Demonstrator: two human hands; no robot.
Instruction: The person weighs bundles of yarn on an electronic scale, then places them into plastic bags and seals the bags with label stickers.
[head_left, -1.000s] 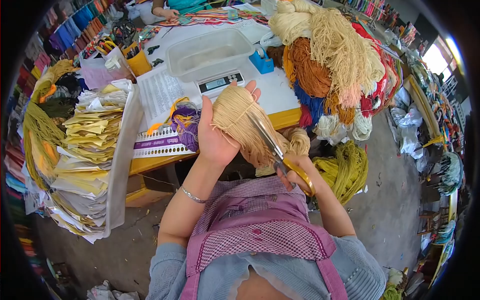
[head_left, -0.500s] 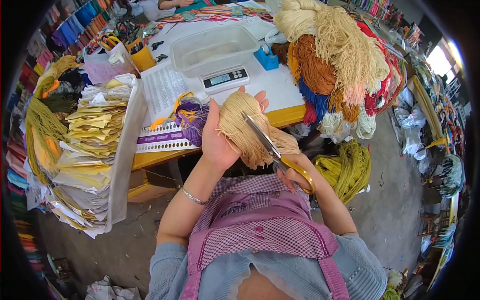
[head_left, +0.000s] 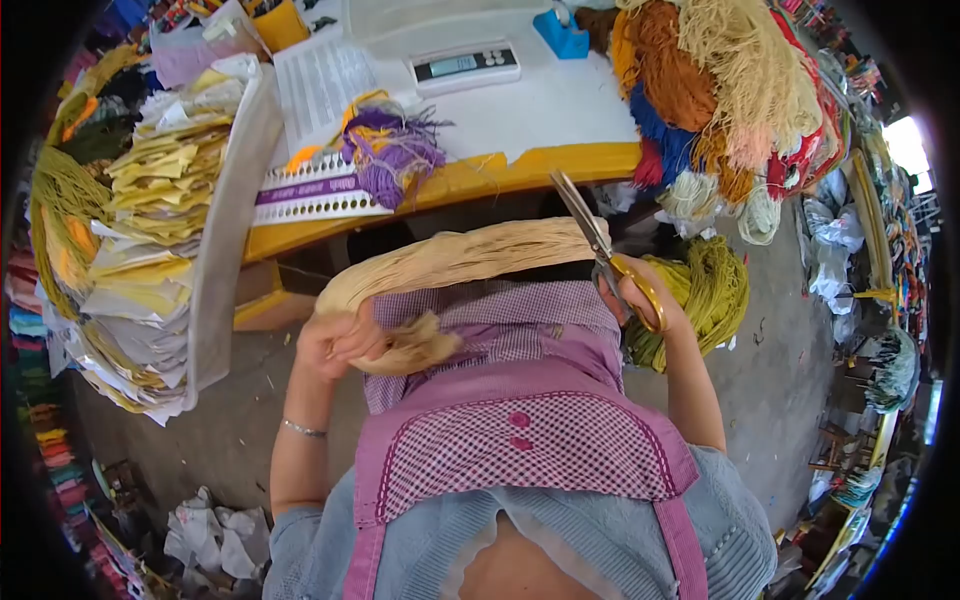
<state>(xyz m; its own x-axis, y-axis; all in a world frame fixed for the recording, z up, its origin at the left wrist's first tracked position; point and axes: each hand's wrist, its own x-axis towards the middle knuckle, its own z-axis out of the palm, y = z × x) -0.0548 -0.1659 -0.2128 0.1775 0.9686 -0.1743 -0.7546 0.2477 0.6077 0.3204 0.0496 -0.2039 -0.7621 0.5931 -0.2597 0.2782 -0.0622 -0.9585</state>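
Observation:
A long beige yarn bundle (head_left: 470, 254) stretches sideways over the lap between my hands. My left hand (head_left: 342, 338) is closed round its left part, and a loose end hangs beside the fist. Gold-handled scissors (head_left: 600, 240) are in my right hand (head_left: 640, 290), blades pointing up and left, slightly apart. The yarn's right end is at the scissors and my right fingers, partly hidden by them. On the table edge lies a purple and orange yarn bunch (head_left: 390, 160), over a white card with holes (head_left: 315, 194).
The table (head_left: 560, 161) holds a digital scale (head_left: 465, 66), a plastic bin (head_left: 430, 18) and a blue tape dispenser (head_left: 561, 34). A container of papers (head_left: 228, 220) stands left. Coloured yarn (head_left: 675, 85) hangs right, above olive yarn (head_left: 705, 300).
My left hand has turned from an open palm to a fist and moved down and left. The bundle is now stretched out sideways. The scissors have moved slightly right and up. The view has tilted down.

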